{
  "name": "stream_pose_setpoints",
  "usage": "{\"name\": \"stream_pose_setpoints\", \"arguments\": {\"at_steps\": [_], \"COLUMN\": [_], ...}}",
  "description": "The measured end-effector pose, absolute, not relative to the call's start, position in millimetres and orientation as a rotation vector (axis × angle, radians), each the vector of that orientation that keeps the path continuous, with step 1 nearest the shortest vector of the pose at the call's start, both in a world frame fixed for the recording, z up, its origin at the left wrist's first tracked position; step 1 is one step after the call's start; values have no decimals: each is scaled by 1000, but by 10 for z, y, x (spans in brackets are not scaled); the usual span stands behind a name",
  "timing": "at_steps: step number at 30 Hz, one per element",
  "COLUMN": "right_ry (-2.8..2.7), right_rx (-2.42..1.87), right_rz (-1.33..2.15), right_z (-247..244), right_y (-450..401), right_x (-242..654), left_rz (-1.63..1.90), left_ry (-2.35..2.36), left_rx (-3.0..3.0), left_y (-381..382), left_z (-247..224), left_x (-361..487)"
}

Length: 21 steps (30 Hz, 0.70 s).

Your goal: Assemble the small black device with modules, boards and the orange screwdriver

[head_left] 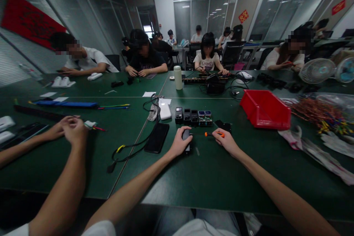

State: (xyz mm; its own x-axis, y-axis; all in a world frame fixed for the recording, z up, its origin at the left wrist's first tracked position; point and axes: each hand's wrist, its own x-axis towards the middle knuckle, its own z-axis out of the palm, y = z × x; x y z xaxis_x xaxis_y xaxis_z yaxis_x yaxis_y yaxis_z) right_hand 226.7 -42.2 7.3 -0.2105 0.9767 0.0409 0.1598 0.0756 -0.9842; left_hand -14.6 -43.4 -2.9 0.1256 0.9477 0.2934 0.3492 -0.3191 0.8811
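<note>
My left hand (179, 143) is wrapped round a small dark box-shaped device (188, 149) on the green table, thumb on its near side. In my right hand (227, 142) is an orange-and-black screwdriver (208, 134), held nearly level with its thin shaft pointing left at the device. Whether the tip touches the device I cannot tell. Just beyond my hands stand several black box-shaped devices (187, 117) in a row, with green circuit boards (205, 118) at its right end. A flat black piece (222, 125) lies behind my right hand.
A black phone (156, 138), cables (129, 149) and a white device (165, 111) lie left of my hands. To the right are a red bin (267, 112), gloves (318, 153) and bundled wires (318, 110). A co-worker's hands (72, 129) are at the left; a bottle (178, 77) stands farther back.
</note>
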Motion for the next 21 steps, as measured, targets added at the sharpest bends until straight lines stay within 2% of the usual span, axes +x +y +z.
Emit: {"name": "stream_pose_setpoints", "arguments": {"at_steps": [9, 18, 21], "right_ry": [-1752, -1757, -1591], "right_rx": [-1133, -1073, -1071], "right_rz": [919, 911, 1057], "right_z": [171, 137, 129], "right_y": [-426, -424, -443], "right_x": [2303, 2314, 2275], "left_rz": [1196, 1183, 1181], "left_ry": [1258, 1264, 1256], "left_rx": [1771, 1759, 1755], "left_y": [-431, -429, -432], "left_z": [-39, -24, -14], "left_x": [-152, -147, -148]}}
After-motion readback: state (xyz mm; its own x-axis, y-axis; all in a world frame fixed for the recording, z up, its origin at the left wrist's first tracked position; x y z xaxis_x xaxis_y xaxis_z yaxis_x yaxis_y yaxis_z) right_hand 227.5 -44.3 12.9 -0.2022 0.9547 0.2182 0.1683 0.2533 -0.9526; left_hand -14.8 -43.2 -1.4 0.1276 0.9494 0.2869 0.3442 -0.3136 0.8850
